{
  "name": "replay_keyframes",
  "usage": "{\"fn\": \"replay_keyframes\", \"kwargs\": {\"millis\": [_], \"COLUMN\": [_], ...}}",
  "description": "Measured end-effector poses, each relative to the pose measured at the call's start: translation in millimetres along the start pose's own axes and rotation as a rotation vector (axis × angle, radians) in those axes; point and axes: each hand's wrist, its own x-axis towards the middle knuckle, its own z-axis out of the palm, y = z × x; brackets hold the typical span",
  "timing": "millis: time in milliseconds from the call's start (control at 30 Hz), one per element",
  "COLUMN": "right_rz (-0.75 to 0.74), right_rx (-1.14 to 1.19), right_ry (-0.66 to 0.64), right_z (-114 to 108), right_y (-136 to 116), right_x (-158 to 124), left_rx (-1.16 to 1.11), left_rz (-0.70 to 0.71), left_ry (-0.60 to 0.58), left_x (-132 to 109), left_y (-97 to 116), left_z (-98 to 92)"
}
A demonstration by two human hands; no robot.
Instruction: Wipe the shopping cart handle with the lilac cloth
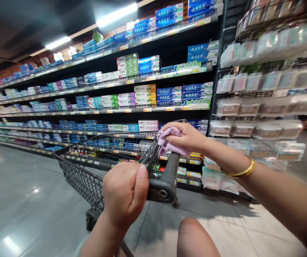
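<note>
A dark shopping cart (82, 180) stands in front of me, turned at an angle, its wire basket reaching away to the left. My left hand (125, 192) is wrapped round the near side of the cart's frame, beside the end of the handle. In my right hand (185, 135) is a crumpled light-purple cloth (171, 142), pressed against the cart handle (171, 169) toward its far end. A gold bangle (243, 167) circles the right wrist. The fingertips of my left hand are out of sight behind the fist.
Long shelves (94, 112) with boxed toothpaste (145, 94) run along the aisle behind the cart. Hanging packets (249, 107) fill a rack on the right. A cart wheel (91, 219) rests on the shiny tiled floor (24, 200). My knee (196, 239) shows at the bottom.
</note>
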Motion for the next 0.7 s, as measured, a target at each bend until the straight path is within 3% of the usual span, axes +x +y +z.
{"fn": "replay_keyframes", "kwargs": {"millis": [167,267,367,467,600,700], "right_rz": [-0.228,-0.19,-0.062,-0.11,-0.321,-0.275], "right_rx": [0.06,0.101,0.073,0.02,0.025,0.073], "right_ry": [-0.161,-0.189,-0.077,-0.007,-0.154,-0.211], "right_z": [18,19,20,34,55,53], "right_y": [-32,-27,-8,-13,-45,-40], "right_x": [-3,5,14,16,14,24], "left_rx": [-0.105,-0.151,-0.176,-0.207,-0.277,-0.316], "left_rz": [-0.027,-0.066,-0.132,-0.188,-0.226,-0.236], "left_ry": [-0.006,0.012,0.022,0.044,0.086,0.115], "left_x": [-10,-17,-23,-28,-32,-35], "left_y": [-10,-19,-27,-31,-37,-44], "left_z": [-22.2,-34.7,-45.2,-55.0,-68.1,-78.0]}}
